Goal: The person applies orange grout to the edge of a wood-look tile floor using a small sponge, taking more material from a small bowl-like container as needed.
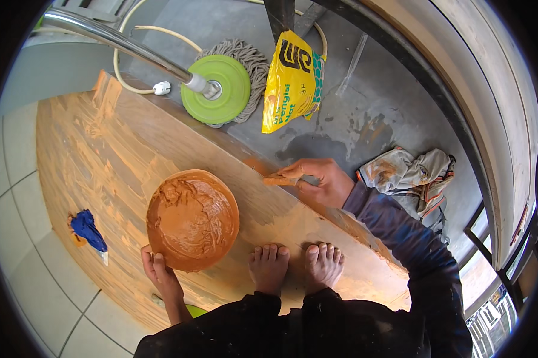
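Note:
My left hand (160, 271) grips the near rim of a round bowl (232, 200), fingers below and thumb at the edge. Thick orange-brown paste (191, 221) coats the bowl's inside, heaped toward its far side. Off to the right, my right hand (321, 179) pinches a small flat spreader (279, 180) caked in the same orange. The spreader sits at the long edge of the wood-look surface (215, 152) I stand on; whether it touches cannot be told. Orange smears streak that surface, most heavily on the left.
Beyond the edge lie a mop (233, 89) with a green disc, a cable plug (161, 88), a yellow bag (290, 83) and a stained cloth bundle (409, 173). A blue crumpled wrapper (88, 230) lies left. Both bare feet (269, 265) stand close to the bowl.

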A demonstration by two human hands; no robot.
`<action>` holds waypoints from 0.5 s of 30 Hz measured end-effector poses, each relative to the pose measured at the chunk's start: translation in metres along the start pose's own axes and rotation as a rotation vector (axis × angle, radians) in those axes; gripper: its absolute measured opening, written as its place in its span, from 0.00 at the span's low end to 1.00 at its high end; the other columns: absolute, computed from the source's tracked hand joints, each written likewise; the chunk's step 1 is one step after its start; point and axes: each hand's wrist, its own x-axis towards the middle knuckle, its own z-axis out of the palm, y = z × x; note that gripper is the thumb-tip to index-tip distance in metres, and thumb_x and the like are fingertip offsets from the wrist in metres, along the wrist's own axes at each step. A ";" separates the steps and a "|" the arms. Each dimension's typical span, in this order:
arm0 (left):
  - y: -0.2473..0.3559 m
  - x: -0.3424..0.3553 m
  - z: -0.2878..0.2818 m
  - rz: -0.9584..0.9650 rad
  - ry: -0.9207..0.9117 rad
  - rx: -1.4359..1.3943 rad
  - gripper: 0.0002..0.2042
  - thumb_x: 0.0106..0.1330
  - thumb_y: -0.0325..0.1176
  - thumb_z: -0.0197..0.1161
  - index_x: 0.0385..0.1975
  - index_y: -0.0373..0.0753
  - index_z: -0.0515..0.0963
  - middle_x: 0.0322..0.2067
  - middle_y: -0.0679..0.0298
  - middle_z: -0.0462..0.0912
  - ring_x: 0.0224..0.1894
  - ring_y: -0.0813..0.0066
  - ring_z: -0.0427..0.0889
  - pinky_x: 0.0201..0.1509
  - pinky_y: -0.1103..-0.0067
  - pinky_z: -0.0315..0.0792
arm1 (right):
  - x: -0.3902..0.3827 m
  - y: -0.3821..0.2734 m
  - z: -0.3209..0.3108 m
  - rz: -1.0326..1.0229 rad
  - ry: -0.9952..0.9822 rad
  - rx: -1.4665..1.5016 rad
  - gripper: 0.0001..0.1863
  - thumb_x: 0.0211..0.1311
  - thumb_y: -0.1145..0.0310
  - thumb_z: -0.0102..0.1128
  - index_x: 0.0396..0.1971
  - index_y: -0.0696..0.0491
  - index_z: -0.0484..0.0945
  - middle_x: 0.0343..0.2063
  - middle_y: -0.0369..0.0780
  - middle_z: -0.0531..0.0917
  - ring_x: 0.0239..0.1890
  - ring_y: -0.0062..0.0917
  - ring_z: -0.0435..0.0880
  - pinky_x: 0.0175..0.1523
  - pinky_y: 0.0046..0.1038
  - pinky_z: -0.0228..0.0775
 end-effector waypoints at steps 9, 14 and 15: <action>-0.012 0.003 0.006 0.005 -0.005 0.048 0.09 0.79 0.34 0.50 0.50 0.38 0.72 0.37 0.70 0.75 0.34 0.87 0.68 0.39 0.86 0.63 | -0.007 -0.009 0.022 -0.158 0.033 -0.291 0.18 0.61 0.84 0.59 0.52 0.58 0.80 0.54 0.50 0.85 0.54 0.46 0.85 0.59 0.39 0.78; -0.004 0.004 0.031 0.177 -0.038 0.131 0.13 0.80 0.37 0.49 0.55 0.37 0.69 0.41 0.66 0.74 0.42 0.82 0.70 0.50 0.82 0.65 | -0.012 -0.087 0.012 0.179 0.208 -0.101 0.17 0.63 0.78 0.65 0.53 0.58 0.80 0.47 0.49 0.87 0.46 0.42 0.89 0.51 0.34 0.82; -0.001 0.004 0.037 0.244 -0.067 0.141 0.14 0.81 0.38 0.48 0.57 0.36 0.68 0.44 0.64 0.74 0.46 0.80 0.70 0.54 0.80 0.65 | -0.006 -0.090 0.018 0.118 0.210 -0.085 0.18 0.64 0.76 0.67 0.54 0.58 0.80 0.44 0.49 0.87 0.42 0.40 0.90 0.48 0.32 0.82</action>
